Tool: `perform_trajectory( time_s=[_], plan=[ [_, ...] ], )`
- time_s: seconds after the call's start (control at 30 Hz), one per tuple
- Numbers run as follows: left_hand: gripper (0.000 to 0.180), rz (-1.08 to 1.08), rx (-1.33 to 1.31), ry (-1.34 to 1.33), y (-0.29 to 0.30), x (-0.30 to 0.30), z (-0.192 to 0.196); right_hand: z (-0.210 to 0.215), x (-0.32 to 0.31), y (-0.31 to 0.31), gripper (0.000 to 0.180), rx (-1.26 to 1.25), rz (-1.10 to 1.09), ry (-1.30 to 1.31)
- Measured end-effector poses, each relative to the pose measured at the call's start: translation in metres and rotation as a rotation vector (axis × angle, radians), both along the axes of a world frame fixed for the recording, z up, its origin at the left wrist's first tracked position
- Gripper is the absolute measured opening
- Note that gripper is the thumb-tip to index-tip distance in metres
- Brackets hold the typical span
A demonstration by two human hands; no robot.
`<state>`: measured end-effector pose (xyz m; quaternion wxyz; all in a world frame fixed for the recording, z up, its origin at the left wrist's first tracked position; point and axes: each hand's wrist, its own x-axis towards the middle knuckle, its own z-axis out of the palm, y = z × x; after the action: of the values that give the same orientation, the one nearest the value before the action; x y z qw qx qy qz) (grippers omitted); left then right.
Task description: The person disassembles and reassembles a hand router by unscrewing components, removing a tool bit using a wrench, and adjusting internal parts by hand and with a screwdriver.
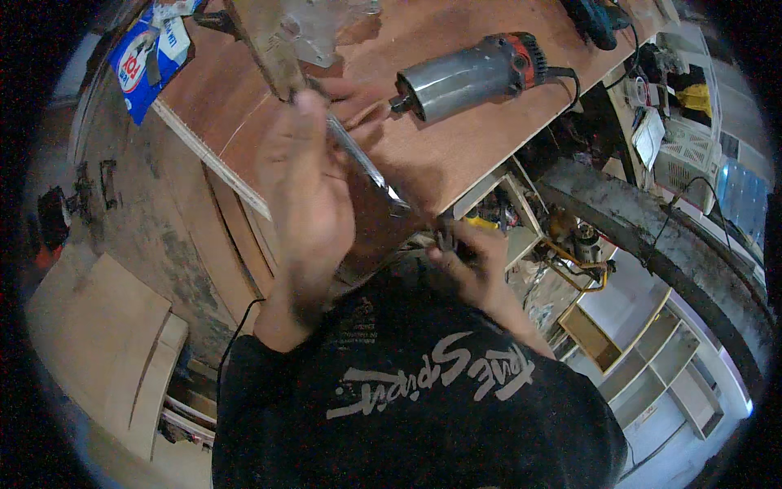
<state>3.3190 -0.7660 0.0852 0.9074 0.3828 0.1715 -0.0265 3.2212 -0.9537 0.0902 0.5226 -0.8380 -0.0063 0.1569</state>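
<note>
My left hand point(314, 191), blurred by motion, is closed around a slim shiny metal wrench point(358, 155). The wrench slants down to the right, and its bright lower end points toward my right hand point(481, 259). That hand is closed near the front of my black shirt, with a small dark piece point(445, 238) at its fingertips that is too blurred to name. Beyond the hands a trim router motor point(464, 79) lies on its side on the reddish plywood sheet point(407, 61). Its collet end faces left, toward my left hand, and is apart from it.
A blue and white packet point(152, 65) sits at the sheet's left edge. Clear plastic wrapping point(314, 37) and a wooden strip point(265, 45) are at the far side. A dark teal power tool point(599, 20) lies far right. Shelving point(660, 350) and a water bottle point(743, 191) are at right.
</note>
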Motion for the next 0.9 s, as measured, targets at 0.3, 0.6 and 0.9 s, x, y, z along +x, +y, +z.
perform_trajectory(
  time_s=[0.3, 0.6, 0.9],
  plan=[
    [0.037, -0.130, -0.172, 0.133, -0.014, -0.023, -0.023, -0.009, -0.027, -0.041, 0.035, -0.136, -0.150, 0.010],
    [0.017, -0.558, 0.386, -0.123, -0.031, -0.045, -0.019, 0.007, 0.018, -0.008, 0.023, 0.067, -0.296, -0.146],
    [0.015, -0.691, 0.557, -0.178, -0.022, -0.041, 0.004, -0.010, 0.021, 0.003, 0.021, 0.460, -0.434, -0.166]
  ],
)
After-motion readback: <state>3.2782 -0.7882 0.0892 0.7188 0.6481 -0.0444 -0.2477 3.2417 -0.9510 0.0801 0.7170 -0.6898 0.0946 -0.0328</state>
